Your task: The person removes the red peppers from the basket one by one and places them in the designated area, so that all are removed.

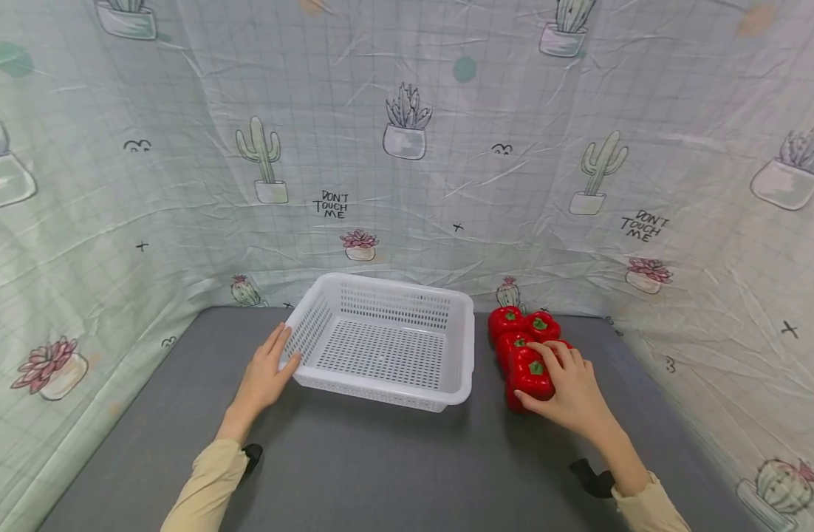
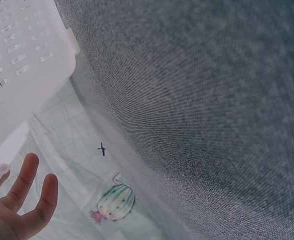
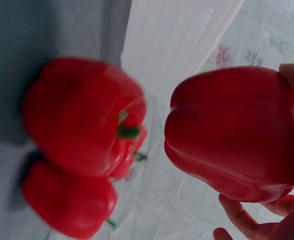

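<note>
My right hand [image 1: 573, 391] grips a glossy red bell pepper [image 1: 530, 373] with a green stem, thumb on one side and fingers on the other. In the right wrist view that pepper [image 3: 231, 132] is held up, apart from the other peppers. Several more red bell peppers [image 1: 507, 322] stand clustered just behind it, partly covered by the hand and the held one. At the left side of a white perforated plastic basket [image 1: 380, 396], my left hand [image 1: 261, 377] rests against the rim with its fingers extended. Spread fingers of this hand [image 2: 24, 205] show beside the basket in the left wrist view.
The basket's slotted bottom [image 1: 380, 355] shows nothing lying in it. Dark grey cloth covers the table [image 1: 380, 473]. A pale sheet printed with cacti [image 1: 447, 185] hangs behind and along both sides. Dark straps [image 1: 592, 479] show near the wrists.
</note>
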### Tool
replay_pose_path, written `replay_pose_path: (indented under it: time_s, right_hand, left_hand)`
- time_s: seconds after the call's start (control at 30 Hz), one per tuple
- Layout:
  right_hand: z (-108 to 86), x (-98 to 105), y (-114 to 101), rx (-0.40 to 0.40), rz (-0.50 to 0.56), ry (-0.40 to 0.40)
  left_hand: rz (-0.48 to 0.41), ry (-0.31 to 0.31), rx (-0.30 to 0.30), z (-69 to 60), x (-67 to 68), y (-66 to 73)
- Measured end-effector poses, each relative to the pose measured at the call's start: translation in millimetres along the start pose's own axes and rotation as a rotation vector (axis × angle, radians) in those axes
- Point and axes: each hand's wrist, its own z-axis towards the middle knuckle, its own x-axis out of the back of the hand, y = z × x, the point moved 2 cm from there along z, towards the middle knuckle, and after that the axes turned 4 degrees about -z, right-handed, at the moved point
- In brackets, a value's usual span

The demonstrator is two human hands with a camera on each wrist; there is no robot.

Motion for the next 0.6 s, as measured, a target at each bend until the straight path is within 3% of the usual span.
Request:
replay_pose_path:
  time_s: [0.43,0.6]
  right_hand:
    - [-23.5,15,42,-0.062,0.017,0.048]
    - [-28.5,16,55,-0.087,-0.024,0.052]
  left_hand:
    - [0.008,0.008,-0.008,1.6,-1.4,-2.0]
    - [0.003,0.005,-0.010,1.0,-1.0,-1.8]
